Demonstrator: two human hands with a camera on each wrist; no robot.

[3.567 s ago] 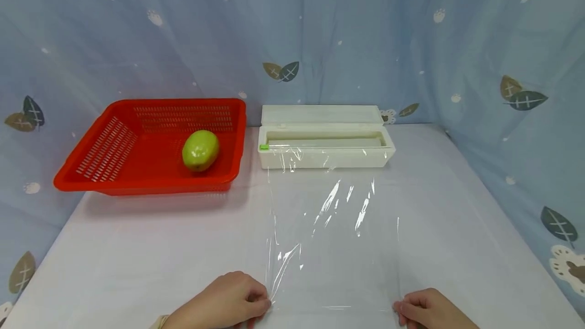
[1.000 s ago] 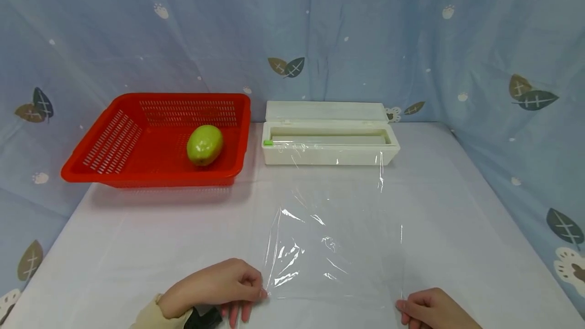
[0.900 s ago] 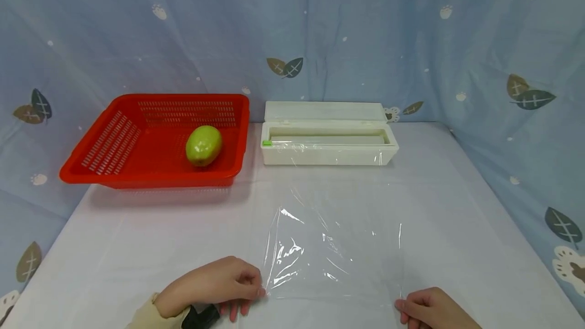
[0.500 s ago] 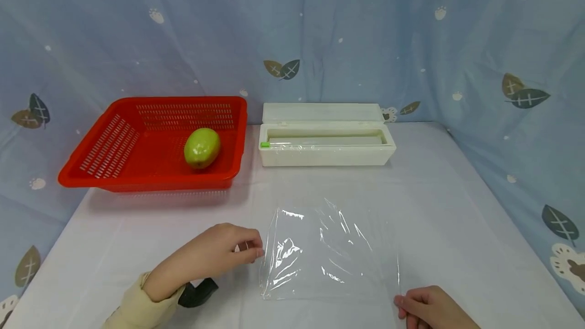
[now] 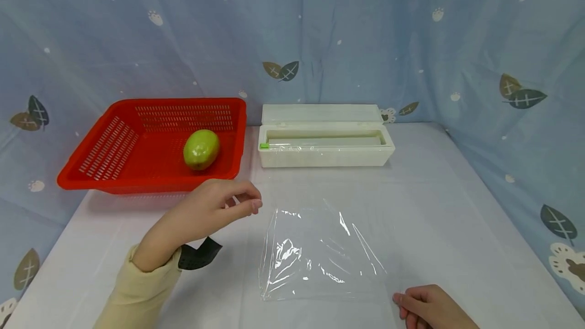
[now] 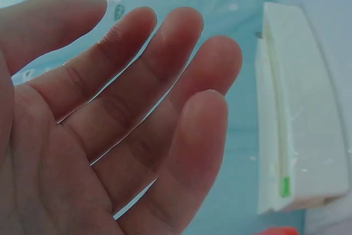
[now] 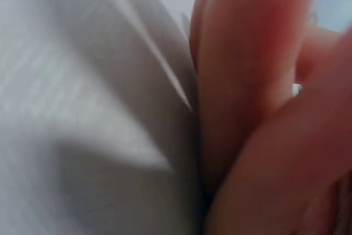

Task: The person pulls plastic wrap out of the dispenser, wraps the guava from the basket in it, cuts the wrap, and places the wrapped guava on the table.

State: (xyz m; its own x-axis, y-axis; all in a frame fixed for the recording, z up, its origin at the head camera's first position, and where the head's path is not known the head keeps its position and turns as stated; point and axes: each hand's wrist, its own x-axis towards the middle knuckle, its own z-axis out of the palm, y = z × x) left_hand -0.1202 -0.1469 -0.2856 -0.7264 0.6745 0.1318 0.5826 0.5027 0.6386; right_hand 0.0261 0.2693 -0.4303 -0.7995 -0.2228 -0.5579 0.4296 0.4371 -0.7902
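Observation:
A sheet of clear plastic wrap (image 5: 315, 263) lies over the white tablecloth, its glints and creases strongest on the left half. It runs back toward a long white wrap dispenser (image 5: 326, 158), whose lid is up and whose cutter rail has a green slider (image 5: 264, 145). My left hand (image 5: 207, 209) hovers left of the sheet, fingers loosely bent and holding nothing; the left wrist view shows the bare palm and fingers (image 6: 187, 141). At the sheet's near right corner my right hand (image 5: 429, 306) pinches the wrap between thumb and forefinger, low against the cloth.
A red plastic basket (image 5: 98, 185) stands at the back left, with one shiny green fruit (image 5: 201, 150) inside. Blue patterned curtain (image 5: 347, 29) hangs behind and along both sides of the table. A black strap piece (image 5: 199, 254) sticks out from the left cuff.
My left hand has let go of the wrap's near left corner and moved up and away toward the dispenser. The wrap has settled lower onto the cloth. My right hand stays at its corner.

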